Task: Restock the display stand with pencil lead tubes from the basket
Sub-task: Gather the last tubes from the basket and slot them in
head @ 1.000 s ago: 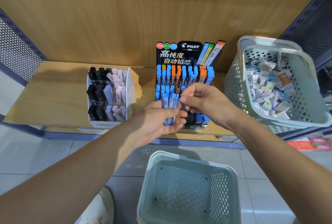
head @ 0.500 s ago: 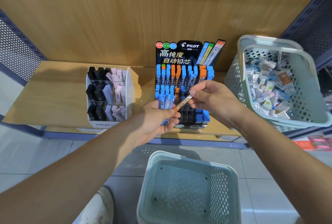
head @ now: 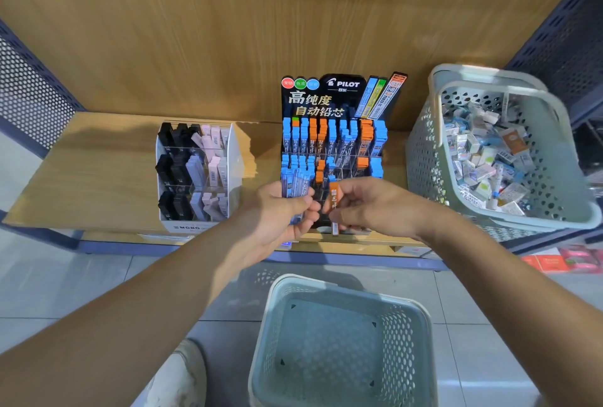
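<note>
A black Pilot display stand (head: pixel 332 96) stands on the wooden shelf, its slots filled with blue-capped and orange-capped lead tubes. My left hand (head: pixel 277 217) is in front of its lower left rows, closed on a bunch of blue-capped lead tubes (head: pixel 295 184). My right hand (head: pixel 372 204) is just to the right and pinches one orange-capped lead tube (head: pixel 334 199) upright before the lower rows. A pale green basket (head: pixel 342 286) stands on the floor below my hands; its inside looks bare.
A white Mono box (head: pixel 195 175) with black, grey and pink items stands left of the stand. A second pale green basket (head: pixel 424 145) full of small stationery packs sits on the shelf at the right. Perforated blue metal panels flank the shelf (head: pixel 98 162).
My right hand drew the orange-capped tube out of the bunch in my left hand, tilted it, then brought it down upright beside the left hand. The left hand kept its blue tubes.
</note>
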